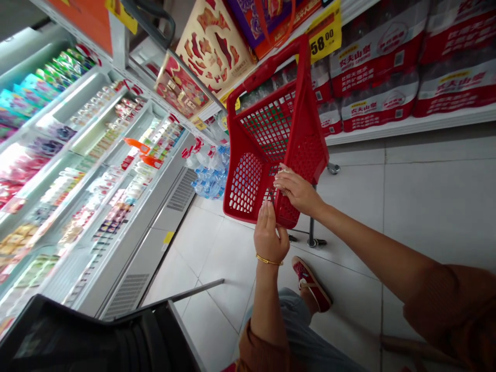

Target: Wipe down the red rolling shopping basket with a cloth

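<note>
A red plastic shopping cart [253,129] with perforated sides stands in front of me, its basket bare at the bottom where I can see in. My left hand [270,237], with a gold bracelet at the wrist, reaches its straight fingers over the cart's near rim. To the right, my right hand [297,192] lies across the side rim with its fingers stretched out toward the inside. Both hands are open, fingers mostly together. Whether they touch the rim or hover just above it, I cannot tell.
Refrigerated shelves [81,150] of drinks and packages line the left. Wrapped water packs [380,103] fill a shelf at right, near a yellow price tag [325,39]. Bottled water [211,175] stands on the floor. A dark cart-like object [96,341] is at lower left; my shoe [312,284] is below.
</note>
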Motion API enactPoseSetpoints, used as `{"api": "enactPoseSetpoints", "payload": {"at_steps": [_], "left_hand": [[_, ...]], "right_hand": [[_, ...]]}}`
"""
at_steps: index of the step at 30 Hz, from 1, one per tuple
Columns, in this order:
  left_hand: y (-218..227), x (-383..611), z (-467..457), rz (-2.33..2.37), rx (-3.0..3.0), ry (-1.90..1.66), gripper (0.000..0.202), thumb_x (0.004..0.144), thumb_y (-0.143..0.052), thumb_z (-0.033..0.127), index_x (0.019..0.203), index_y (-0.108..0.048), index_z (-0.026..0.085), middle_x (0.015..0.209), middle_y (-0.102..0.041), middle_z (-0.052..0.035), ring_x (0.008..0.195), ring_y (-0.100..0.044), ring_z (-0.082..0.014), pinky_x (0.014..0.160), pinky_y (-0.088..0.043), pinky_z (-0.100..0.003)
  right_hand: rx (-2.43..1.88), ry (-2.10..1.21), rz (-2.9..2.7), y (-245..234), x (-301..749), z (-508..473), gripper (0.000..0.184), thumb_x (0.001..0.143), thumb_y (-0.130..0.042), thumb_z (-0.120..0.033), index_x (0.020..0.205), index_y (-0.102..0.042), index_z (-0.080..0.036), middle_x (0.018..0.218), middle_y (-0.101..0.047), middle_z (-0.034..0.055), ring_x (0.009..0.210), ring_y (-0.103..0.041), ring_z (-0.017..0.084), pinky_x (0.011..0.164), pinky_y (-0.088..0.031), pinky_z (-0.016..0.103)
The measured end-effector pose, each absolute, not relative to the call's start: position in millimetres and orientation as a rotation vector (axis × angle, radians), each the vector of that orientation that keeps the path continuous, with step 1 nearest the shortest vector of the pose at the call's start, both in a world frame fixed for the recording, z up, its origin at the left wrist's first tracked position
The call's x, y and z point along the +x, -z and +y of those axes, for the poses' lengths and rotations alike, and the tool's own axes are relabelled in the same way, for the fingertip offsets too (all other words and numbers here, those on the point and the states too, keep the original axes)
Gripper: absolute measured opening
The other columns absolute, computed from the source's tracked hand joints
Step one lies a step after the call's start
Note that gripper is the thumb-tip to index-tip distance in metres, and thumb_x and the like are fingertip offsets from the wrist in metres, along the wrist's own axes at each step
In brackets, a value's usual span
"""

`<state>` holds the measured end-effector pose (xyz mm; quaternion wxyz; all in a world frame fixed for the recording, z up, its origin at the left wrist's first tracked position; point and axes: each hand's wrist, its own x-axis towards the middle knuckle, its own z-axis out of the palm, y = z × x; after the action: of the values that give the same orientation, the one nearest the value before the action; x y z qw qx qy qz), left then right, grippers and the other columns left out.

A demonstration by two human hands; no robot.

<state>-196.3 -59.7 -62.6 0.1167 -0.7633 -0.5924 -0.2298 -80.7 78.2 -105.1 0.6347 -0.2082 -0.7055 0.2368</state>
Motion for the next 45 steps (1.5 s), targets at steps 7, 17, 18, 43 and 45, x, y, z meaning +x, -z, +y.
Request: {"api": "enactPoseSetpoints", "payload": {"at_steps": [7, 17, 18, 43, 45], "left_hand": [[64.0, -190.4, -57.0, -1.803, -2.320, 0.669, 0.074, 0.077, -0.043, 0.007, 0.149, -0.026, 0.005, 0.151, -0.037, -0.0216, 0.144, -0.029, -0.0280, 0.116, -0.032, -0.049], [64.3, -192.4, -55.9, -1.796, -2.343, 0.740, 0.076, 0.076, -0.038, 0.000, 0.150, -0.029, 0.015, 0.150, -0.042, -0.0128, 0.142, -0.035, -0.0206, 0.116, -0.035, -0.040], [64.6, -193.3, -56.1, -1.785, -2.346, 0.746, 0.077, 0.075, -0.038, -0.001, 0.150, -0.029, 0.015, 0.150, -0.042, -0.0128, 0.142, -0.035, -0.0205, 0.116, -0.036, -0.040], [63.4, -197.8, -59.7, -1.789, -2.380, 0.625, 0.088, 0.068, -0.040, 0.001, 0.153, -0.021, 0.016, 0.153, -0.037, -0.0125, 0.144, -0.030, -0.0227, 0.116, -0.035, -0.043], [62.2, -197.1, -59.4, -1.794, -2.388, 0.620, 0.087, 0.069, -0.041, 0.001, 0.152, -0.021, 0.015, 0.153, -0.036, -0.0131, 0.144, -0.030, -0.0227, 0.117, -0.034, -0.044]], "right_hand": [[-0.522, -0.599, -1.553, 106.7, -84.5, 49.2, 0.027, 0.099, -0.044, -0.028, 0.116, -0.064, -0.021, 0.132, -0.060, 0.0094, 0.139, -0.041, 0.022, 0.118, -0.034, 0.053], [-0.574, -0.657, -1.410, 127.9, -109.6, 10.4, 0.034, 0.100, -0.039, -0.028, 0.130, -0.054, -0.028, 0.153, -0.040, 0.0041, 0.146, -0.028, 0.022, 0.121, -0.021, 0.057], [-0.567, -0.658, -1.403, 128.4, -110.4, 14.1, 0.033, 0.100, -0.039, -0.029, 0.129, -0.055, -0.028, 0.152, -0.041, 0.0038, 0.146, -0.028, 0.022, 0.121, -0.021, 0.057], [-0.535, -0.629, -1.413, 129.8, -104.2, 50.6, 0.034, 0.100, -0.037, -0.036, 0.127, -0.055, -0.028, 0.150, -0.044, 0.0043, 0.147, -0.022, 0.023, 0.119, -0.027, 0.057], [-0.531, -0.634, -1.411, 129.1, -102.8, 51.4, 0.034, 0.100, -0.037, -0.036, 0.127, -0.056, -0.028, 0.148, -0.046, 0.0045, 0.147, -0.024, 0.023, 0.119, -0.028, 0.055]]}}
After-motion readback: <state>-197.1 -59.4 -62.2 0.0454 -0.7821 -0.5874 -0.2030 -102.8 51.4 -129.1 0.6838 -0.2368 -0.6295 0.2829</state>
